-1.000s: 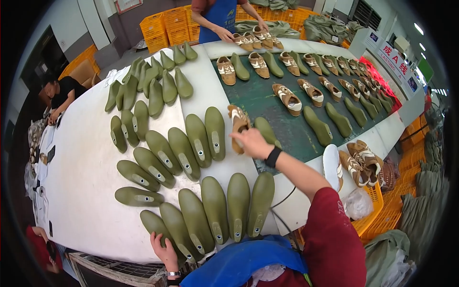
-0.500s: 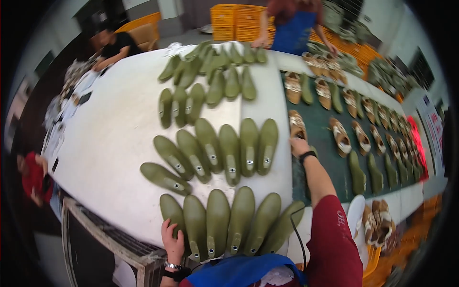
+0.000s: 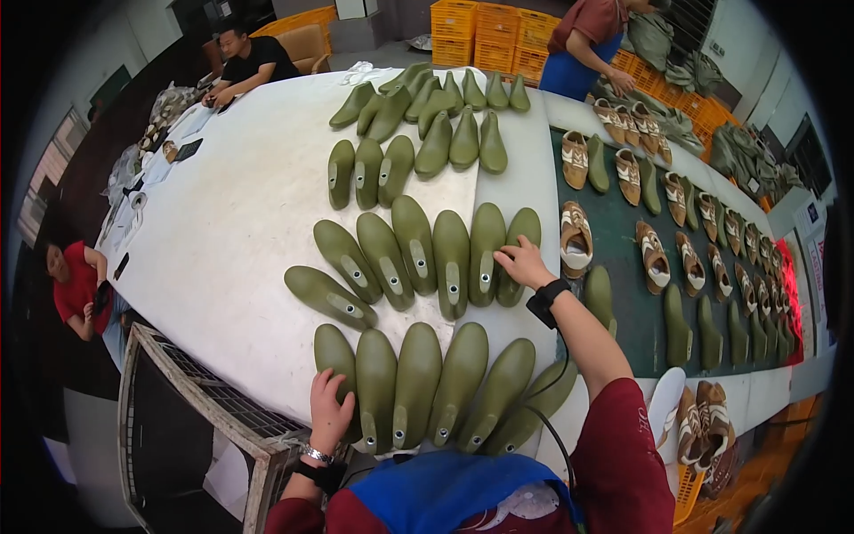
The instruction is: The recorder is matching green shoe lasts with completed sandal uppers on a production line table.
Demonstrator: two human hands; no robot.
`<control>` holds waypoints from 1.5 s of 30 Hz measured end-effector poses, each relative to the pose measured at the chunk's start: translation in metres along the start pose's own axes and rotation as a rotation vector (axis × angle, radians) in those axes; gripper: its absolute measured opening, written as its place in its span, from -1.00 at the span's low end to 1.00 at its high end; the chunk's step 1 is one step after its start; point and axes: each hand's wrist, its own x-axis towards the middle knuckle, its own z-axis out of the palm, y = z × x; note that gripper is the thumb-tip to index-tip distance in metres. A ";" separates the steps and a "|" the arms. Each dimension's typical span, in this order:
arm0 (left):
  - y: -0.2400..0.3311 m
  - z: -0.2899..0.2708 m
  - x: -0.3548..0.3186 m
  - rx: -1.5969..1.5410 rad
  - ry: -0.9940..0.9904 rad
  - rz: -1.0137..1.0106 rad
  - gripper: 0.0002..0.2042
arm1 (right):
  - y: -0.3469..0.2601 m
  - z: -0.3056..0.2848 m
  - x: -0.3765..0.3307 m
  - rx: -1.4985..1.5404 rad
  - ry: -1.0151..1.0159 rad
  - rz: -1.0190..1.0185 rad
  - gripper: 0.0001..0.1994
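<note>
Green shoe lasts lie soles up in rows on the white table. My left hand [image 3: 330, 411] rests on the lower part of the leftmost shoe last [image 3: 334, 349] in the near row, its fingers a little spread. Out to the right, my right hand [image 3: 523, 263] grips the rightmost shoe last [image 3: 523, 224] of the row beyond, covering its middle. Beside that hand, a brown-and-white sneaker [image 3: 576, 238] sits on the dark green mat [image 3: 627, 276]. Another shoe last [image 3: 600, 295] lies below it on the mat, partly behind my right forearm.
More sneakers [image 3: 652, 254] and lasts line the mat. A black cable [image 3: 559, 436] runs from my right wrist across the near lasts. A wire-sided rack [image 3: 191, 392] stands at the left front edge, a sneaker pile [image 3: 704, 418] at the right. Co-workers [image 3: 583, 53] are around the table.
My right hand has left the sneaker on the mat and come left onto the last. My left hand stays at the same last, its fingers shifted. The far co-worker has turned aside.
</note>
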 end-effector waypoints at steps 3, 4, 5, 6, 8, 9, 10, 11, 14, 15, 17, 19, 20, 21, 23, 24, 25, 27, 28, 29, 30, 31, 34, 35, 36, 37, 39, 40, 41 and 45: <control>0.043 -0.027 0.035 -0.119 -0.033 0.118 -0.61 | 0.013 0.005 -0.008 0.025 0.023 -0.045 -0.50; 0.065 -0.038 0.053 -0.203 -0.071 0.170 -0.60 | 0.016 0.004 -0.010 0.027 0.025 -0.039 -0.50; 0.088 -0.046 0.071 -0.286 -0.108 0.220 -0.59 | 0.017 0.003 -0.009 0.066 0.011 -0.023 -0.47; 0.114 -0.050 0.086 -0.474 -0.206 0.158 -0.59 | 0.021 0.003 -0.009 0.104 -0.004 0.000 -0.44; 0.155 -0.050 0.121 -0.690 -0.370 0.126 -0.59 | 0.021 -0.002 -0.009 0.060 -0.046 0.007 -0.35; 0.170 -0.050 0.137 -0.718 -0.433 0.155 -0.58 | 0.008 -0.007 -0.009 0.048 -0.080 0.055 -0.31; 0.183 -0.038 0.155 -0.614 -0.447 0.172 -0.56 | 0.003 -0.012 -0.014 0.024 -0.113 0.121 -0.27; 0.195 -0.024 0.173 -0.510 -0.460 0.194 -0.53 | -0.001 -0.019 -0.018 -0.034 -0.112 0.195 -0.21; 0.156 0.053 0.228 -0.284 -0.302 0.269 -0.44 | -0.023 -0.038 -0.023 -0.051 -0.222 0.267 -0.20; 0.140 0.077 0.246 -0.189 -0.248 0.198 -0.39 | -0.013 -0.032 -0.023 -0.064 -0.149 0.235 -0.20; 0.110 0.112 0.269 -0.096 -0.199 0.131 -0.35 | -0.010 -0.030 -0.023 -0.067 -0.169 0.225 -0.22; 0.075 0.133 0.273 -0.116 -0.251 -0.222 -0.23 | -0.016 -0.030 -0.026 -0.100 -0.176 0.213 -0.27; 0.056 0.141 0.268 -0.212 -0.183 -0.222 -0.19 | -0.024 -0.035 -0.025 -0.062 -0.236 0.231 -0.25; 0.064 0.147 0.266 -0.188 -0.187 -0.281 -0.19 | -0.019 -0.037 -0.027 -0.044 -0.235 0.257 -0.24; 0.080 0.159 0.264 -0.170 -0.134 -0.328 -0.23 | -0.003 -0.031 -0.028 -0.022 -0.239 0.291 -0.23; 0.089 0.162 0.263 -0.169 -0.143 -0.325 -0.23 | 0.014 -0.023 -0.027 0.071 -0.155 0.244 -0.23; 0.097 0.166 0.262 -0.191 -0.188 -0.292 -0.23 | 0.031 -0.015 -0.027 0.164 -0.072 0.196 -0.23; 0.103 0.164 0.255 -0.218 -0.238 -0.266 -0.23 | 0.035 -0.013 -0.031 0.217 -0.002 0.193 -0.29; 0.104 0.167 0.252 -0.227 -0.236 -0.246 -0.23 | 0.035 -0.015 -0.034 0.213 0.017 0.199 -0.31; 0.108 0.169 0.249 -0.255 -0.236 -0.206 -0.22 | 0.036 -0.018 -0.037 0.210 0.057 0.223 -0.33; 0.111 0.171 0.245 -0.284 -0.237 -0.165 -0.21 | 0.038 -0.018 -0.039 0.209 0.051 0.230 -0.33; 0.115 0.174 0.240 -0.286 -0.247 -0.168 -0.21 | 0.040 -0.017 -0.043 0.197 0.067 0.264 -0.34; 0.141 0.171 0.231 -0.277 -0.383 -0.222 -0.19 | 0.050 -0.023 -0.053 0.195 0.120 0.310 -0.37; 0.137 0.174 0.228 -0.278 -0.380 -0.192 -0.18 | 0.049 -0.022 -0.056 0.179 0.131 0.317 -0.38; 0.131 0.177 0.227 -0.278 -0.375 -0.162 -0.18 | 0.047 -0.022 -0.057 0.164 0.144 0.322 -0.40; 0.125 0.178 0.229 -0.287 -0.386 -0.132 -0.15 | 0.045 -0.022 -0.058 0.171 0.161 0.313 -0.41; 0.124 0.168 0.231 -0.296 -0.471 -0.130 -0.15 | 0.039 -0.014 -0.064 0.147 0.217 0.321 -0.42; 0.124 0.161 0.234 -0.302 -0.549 -0.129 -0.15 | 0.036 -0.010 -0.065 0.127 0.275 0.322 -0.42; 0.122 0.150 0.241 -0.296 -0.535 -0.140 -0.15 | 0.031 -0.009 -0.063 0.121 0.265 0.318 -0.43; 0.118 0.105 0.302 -0.199 -0.573 0.115 -0.30 | 0.034 -0.012 -0.065 0.107 0.232 0.329 -0.43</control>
